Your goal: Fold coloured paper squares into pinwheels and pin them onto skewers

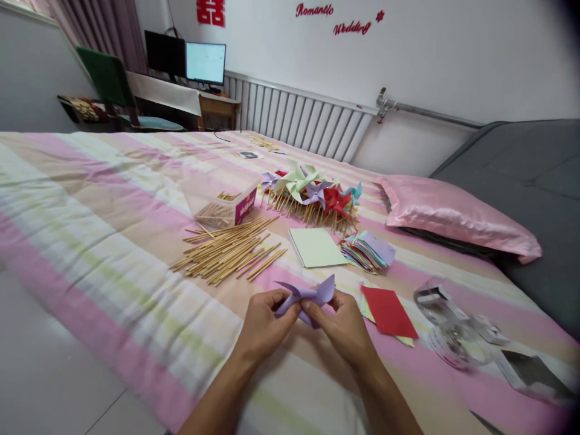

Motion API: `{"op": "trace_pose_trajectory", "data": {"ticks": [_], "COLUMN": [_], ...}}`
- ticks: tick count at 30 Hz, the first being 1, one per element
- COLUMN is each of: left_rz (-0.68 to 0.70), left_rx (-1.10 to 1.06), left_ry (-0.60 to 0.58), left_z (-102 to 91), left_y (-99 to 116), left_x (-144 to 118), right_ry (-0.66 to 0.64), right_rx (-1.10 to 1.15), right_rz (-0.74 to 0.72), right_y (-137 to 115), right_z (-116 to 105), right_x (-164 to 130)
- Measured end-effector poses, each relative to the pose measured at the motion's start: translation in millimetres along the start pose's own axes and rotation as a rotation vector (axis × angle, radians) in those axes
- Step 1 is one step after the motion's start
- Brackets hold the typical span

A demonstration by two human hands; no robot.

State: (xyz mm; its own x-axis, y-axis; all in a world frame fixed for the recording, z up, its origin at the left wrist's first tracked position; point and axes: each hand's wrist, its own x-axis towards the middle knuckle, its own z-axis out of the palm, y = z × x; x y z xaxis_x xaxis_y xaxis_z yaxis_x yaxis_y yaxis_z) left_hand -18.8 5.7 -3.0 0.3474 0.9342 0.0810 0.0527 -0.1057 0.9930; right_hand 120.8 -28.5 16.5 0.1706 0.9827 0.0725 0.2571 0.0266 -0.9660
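Observation:
Between my two hands is a purple paper pinwheel (pixel 325 291), its blades curled in toward the middle. My left hand (pixel 267 317) is closed on its left side, thumb pressed near the centre. On the other side my right hand (pixel 342 320) pinches it, thumb also at the centre. Whether a pin sits under the thumbs is hidden. Just beyond lie a pile of thin wooden sticks (pixel 226 254) and a stack of pale green paper sheets (pixel 317 248). A red paper sheet (pixel 389 309) rests to the right of my right hand, over a yellowish one.
Finished pinwheels on sticks (pixel 312 193) lie heaped farther back. A clear plastic box (pixel 226 205) holds more sticks. Folded coloured papers (pixel 369 251) sit beside the green stack. At right are a round clear container (pixel 457 344) with small bits and a pink pillow (pixel 457 214).

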Motion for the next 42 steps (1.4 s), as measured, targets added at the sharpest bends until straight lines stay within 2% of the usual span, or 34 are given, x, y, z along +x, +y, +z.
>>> {"op": "trace_pose_trajectory", "data": {"ticks": [5, 7, 9, 12, 13, 15, 21, 28, 36, 42], "left_rz": [0.045, 0.049, 0.027, -0.04, -0.068, -0.107, -0.179, -0.232, -0.153, -0.085], "left_rx": [0.022, 0.015, 0.079, 0.45, 0.532, 0.653, 0.876, 1.015, 0.984, 0.911], "left_ry": [-0.105, -0.082, 0.079, 0.44, 0.499, 0.544, 0.507, 0.451, 0.416, 0.341], "left_z": [-14.2, -23.5, -33.9, -47.7, -50.9, -54.1, -47.7, -42.2, -45.9, -45.8], "left_y": [4, 3, -1, -9, -12, -16, -17, -19, -18, -14], "left_x": [3, 7, 11, 17, 19, 20, 23, 27, 24, 21], "right_ry": [0.025, 0.076, 0.122, 0.144, 0.141, 0.142, 0.138, 0.171, 0.126, 0.146], "right_rx": [0.037, 0.104, 0.213, 0.358, 0.389, 0.432, 0.497, 0.477, 0.493, 0.675], "right_rz": [0.009, 0.045, 0.095, 0.146, 0.154, 0.164, 0.2, 0.206, 0.192, 0.144], "right_y": [1, 5, 10, 16, 18, 19, 18, 15, 18, 17], "right_z": [-5, -9, -13, -19, -20, -21, -21, -21, -30, -43], "right_x": [3, 5, 9, 13, 14, 15, 14, 13, 15, 18]}}
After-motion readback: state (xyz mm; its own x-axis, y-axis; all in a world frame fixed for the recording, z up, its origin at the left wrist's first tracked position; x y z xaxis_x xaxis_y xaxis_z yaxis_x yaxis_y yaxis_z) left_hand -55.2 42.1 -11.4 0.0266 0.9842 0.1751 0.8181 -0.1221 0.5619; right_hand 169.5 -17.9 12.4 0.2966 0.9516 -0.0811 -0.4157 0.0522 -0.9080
